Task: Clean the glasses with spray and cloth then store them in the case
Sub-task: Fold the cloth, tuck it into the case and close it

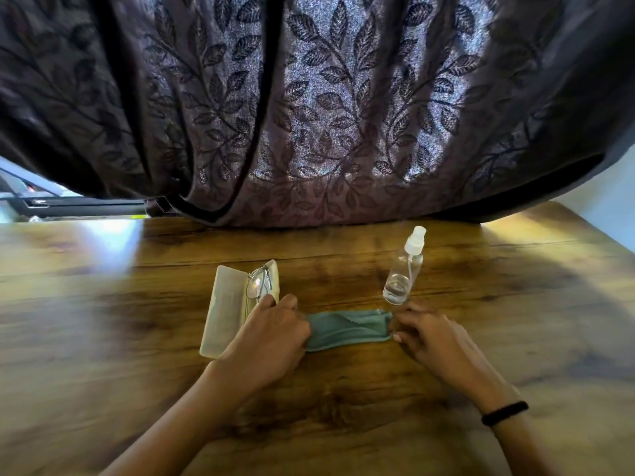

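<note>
"Holding anything?"
"Left hand (271, 334) and right hand (433, 338) each pinch an end of the cloth (347, 329)."
"Glasses (259, 283)?"
"In the open case (223, 310), eleven o'clock of the left hand, lying twelve-to-six."

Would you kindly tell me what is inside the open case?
Glasses lie in the case, at its far end. The left hand, gripping the cloth, covers its near part, so anything there is hidden.

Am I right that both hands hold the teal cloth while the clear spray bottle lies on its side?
No: the head view shows the clear plastic spray bottle standing upright; the left hand and right hand do hold the teal cloth.
</note>
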Tool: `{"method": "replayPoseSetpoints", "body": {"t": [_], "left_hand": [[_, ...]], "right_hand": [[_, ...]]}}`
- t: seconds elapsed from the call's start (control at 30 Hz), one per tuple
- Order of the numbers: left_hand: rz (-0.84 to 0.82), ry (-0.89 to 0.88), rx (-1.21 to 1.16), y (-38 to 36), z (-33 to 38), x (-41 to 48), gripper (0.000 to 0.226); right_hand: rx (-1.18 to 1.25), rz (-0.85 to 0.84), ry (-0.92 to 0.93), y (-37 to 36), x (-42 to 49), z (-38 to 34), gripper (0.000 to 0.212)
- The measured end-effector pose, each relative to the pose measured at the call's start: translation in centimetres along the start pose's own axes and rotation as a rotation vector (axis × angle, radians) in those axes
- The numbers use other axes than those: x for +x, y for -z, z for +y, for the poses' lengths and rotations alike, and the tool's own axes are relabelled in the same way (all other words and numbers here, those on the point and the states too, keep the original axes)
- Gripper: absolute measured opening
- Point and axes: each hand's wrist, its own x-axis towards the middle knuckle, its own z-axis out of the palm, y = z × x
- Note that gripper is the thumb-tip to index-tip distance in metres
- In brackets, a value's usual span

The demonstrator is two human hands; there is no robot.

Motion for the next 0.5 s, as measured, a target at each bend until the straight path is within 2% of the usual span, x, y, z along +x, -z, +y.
{"method": "replayPoseSetpoints", "body": {"t": [0.17,0.23,0.33,0.5], "left_hand": [[0.08,0.015,0.005,0.4,0.0,0.4,0.026],[0.106,0.005,-0.008,0.4,0.1,0.8,0.024],[0.081,-0.013,-0.041,0.3,0.4,1.3,0.021],[0.037,0.003,-0.023,-0.2,0.2,1.0,0.025]], "right_hand": [[0.074,0.079,-0.031,0.4,0.3,-0.3,0.01],[0.07,0.052,-0.011,0.2,0.7,-0.4,0.013],[0.043,-0.025,-0.017,-0.5,1.2,-0.9,0.022],[0.032,0.073,-0.087,-0.8,1.4,-0.9,0.038]]}}
